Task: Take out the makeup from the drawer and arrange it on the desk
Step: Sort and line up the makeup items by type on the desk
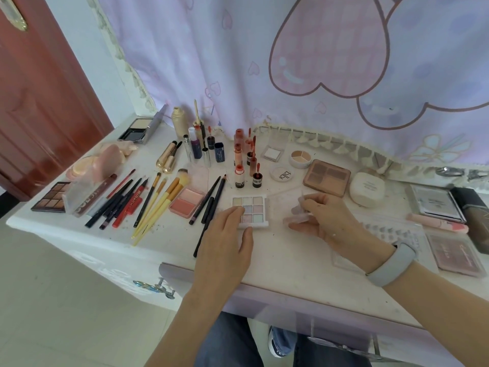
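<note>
A small pastel nine-pan eyeshadow palette (250,210) lies open on the white desk (285,260) in front of me. My left hand (227,239) rests at its near left corner, fingers and thumb touching its edge. My right hand (325,218) holds a small clear pinkish case (297,219) just right of the palette, fingers curled round it. The drawer (304,300) under the desk's front edge is mostly hidden by my arms.
Brushes and pencils (158,197) lie in a row at the left beside a blush compact (186,202). Lip glosses (247,160) and bottles stand at the back. Palettes (326,177), a white jar (366,189) and boxes fill the right. A curtain hangs behind.
</note>
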{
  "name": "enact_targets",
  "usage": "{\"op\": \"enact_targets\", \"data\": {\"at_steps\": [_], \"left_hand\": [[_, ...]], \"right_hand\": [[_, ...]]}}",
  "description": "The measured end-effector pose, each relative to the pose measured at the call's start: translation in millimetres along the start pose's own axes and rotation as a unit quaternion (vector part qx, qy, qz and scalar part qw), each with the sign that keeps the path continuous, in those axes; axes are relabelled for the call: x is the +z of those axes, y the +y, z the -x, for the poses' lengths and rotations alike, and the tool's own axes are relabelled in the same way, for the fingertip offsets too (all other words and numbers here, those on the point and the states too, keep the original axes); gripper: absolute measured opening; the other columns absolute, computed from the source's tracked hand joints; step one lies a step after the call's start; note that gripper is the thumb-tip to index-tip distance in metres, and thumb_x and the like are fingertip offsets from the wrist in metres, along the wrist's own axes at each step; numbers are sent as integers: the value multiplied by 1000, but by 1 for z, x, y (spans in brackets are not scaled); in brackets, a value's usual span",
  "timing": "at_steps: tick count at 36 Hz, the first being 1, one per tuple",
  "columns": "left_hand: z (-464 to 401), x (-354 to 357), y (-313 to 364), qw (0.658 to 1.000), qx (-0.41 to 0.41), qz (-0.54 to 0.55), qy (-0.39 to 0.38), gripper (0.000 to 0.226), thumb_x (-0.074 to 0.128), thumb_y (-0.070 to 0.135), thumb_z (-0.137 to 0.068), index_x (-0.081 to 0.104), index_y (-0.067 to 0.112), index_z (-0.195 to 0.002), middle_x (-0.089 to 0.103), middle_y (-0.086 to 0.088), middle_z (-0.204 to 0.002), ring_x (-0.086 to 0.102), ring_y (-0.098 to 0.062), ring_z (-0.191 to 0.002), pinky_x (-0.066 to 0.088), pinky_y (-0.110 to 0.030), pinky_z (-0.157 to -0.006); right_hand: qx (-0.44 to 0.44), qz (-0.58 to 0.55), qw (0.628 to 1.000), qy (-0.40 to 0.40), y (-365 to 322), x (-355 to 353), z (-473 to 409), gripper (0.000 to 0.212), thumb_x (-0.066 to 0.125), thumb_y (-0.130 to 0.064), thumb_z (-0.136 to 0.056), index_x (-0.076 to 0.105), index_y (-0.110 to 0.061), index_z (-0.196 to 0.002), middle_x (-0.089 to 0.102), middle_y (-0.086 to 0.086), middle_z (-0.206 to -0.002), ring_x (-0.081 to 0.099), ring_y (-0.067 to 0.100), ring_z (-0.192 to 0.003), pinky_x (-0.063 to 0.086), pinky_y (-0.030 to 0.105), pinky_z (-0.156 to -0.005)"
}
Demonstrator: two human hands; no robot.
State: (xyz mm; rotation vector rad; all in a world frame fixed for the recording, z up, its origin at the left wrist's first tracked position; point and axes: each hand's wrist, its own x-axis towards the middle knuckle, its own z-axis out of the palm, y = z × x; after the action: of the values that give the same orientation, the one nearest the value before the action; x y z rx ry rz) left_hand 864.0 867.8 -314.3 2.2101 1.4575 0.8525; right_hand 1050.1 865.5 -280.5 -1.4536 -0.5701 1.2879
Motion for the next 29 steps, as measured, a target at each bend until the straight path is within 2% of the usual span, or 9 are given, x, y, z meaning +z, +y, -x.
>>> {"op": "enact_targets", "data": {"at_steps": [4, 7, 11, 14, 16, 18, 21, 25, 29], "left_hand": [[4, 0, 2, 999, 18, -30, 8, 41, 62, 11, -87, 54, 7, -127, 55, -8, -129, 52, -24, -117, 43, -34, -95], [8, 5, 1, 996, 55, -55, 46, 39, 71, 2, -77, 61, 1, -115, 60, -16, -120, 57, -34, -112, 47, -44, -93], [10, 10, 1, 990, 111, -48, 70, 30, 71, 4, -77, 65, 3, -107, 61, -14, -116, 57, -35, -109, 49, -47, -90], [14, 13, 4, 985, 160, -38, 50, 24, 57, 16, -84, 66, 6, -104, 62, -11, -113, 58, -31, -107, 50, -42, -87], [14, 15, 6, 982, 180, -38, 30, 30, 49, 22, -84, 67, 8, -104, 63, -9, -113, 59, -29, -107, 50, -40, -86], [13, 18, 7, 979, 198, -43, 11, 32, 48, 24, -83, 67, 10, -105, 64, -7, -113, 59, -28, -108, 49, -40, -87], [12, 22, 7, 974, 220, -54, -29, 33, 48, 27, -84, 67, 13, -107, 64, -3, -115, 58, -25, -110, 48, -40, -90], [11, 28, 6, 967, 238, -74, -59, 32, 48, 32, -84, 68, 19, -106, 64, 0, -115, 58, -23, -109, 46, -41, -90], [11, 29, 4, 968, 233, -72, -60, 32, 48, 33, -85, 67, 21, -107, 64, 3, -117, 57, -21, -110, 45, -39, -92]], "right_hand": [[40, -36, 999, -4, 2, 6, -1, 11, 48, 0, -94, 47, -1, -105, 57, 20, -97, 67, 31, -72, 58, 29, -50], [45, -31, 999, -2, 5, 10, 0, 20, 48, 4, -91, 44, -3, -109, 58, 20, -97, 67, 29, -71, 58, 30, -50], [-37, 136, 990, 10, 8, 6, 0, 32, 54, -5, -91, 44, -8, -121, 60, 9, -89, 67, 23, -58, 58, 29, -53], [-141, 348, 926, 31, 8, -4, 0, 30, 56, -19, -90, 53, -12, -119, 61, -5, -85, 63, 13, -52, 51, 20, -53], [-211, 459, 862, 54, 7, -13, -3, 29, 55, -26, -90, 59, -14, -117, 62, -7, -94, 57, 11, -68, 46, 21, -67], [-268, 519, 808, 71, 1, -22, -7, 29, 55, -28, -90, 62, -16, -116, 61, -7, -100, 50, 8, -80, 36, 20, -76], [-326, 563, 755, 82, -14, -35, -22, 28, 55, -24, -90, 64, -14, -114, 64, 4, -110, 55, 18, -96, 38, 26, -84], [-254, 696, 666, 83, -28, -57, -54, 51, 54, -41, -87, 46, -20, -133, 48, 9, -135, 39, 30, -125, 33, 43, -99], [-217, 728, 648, 53, -38, -72, -76, 73, 55, -56, -80, 29, -25, -141, 37, 4, -145, 26, 25, -135, 21, 46, -107]]}}
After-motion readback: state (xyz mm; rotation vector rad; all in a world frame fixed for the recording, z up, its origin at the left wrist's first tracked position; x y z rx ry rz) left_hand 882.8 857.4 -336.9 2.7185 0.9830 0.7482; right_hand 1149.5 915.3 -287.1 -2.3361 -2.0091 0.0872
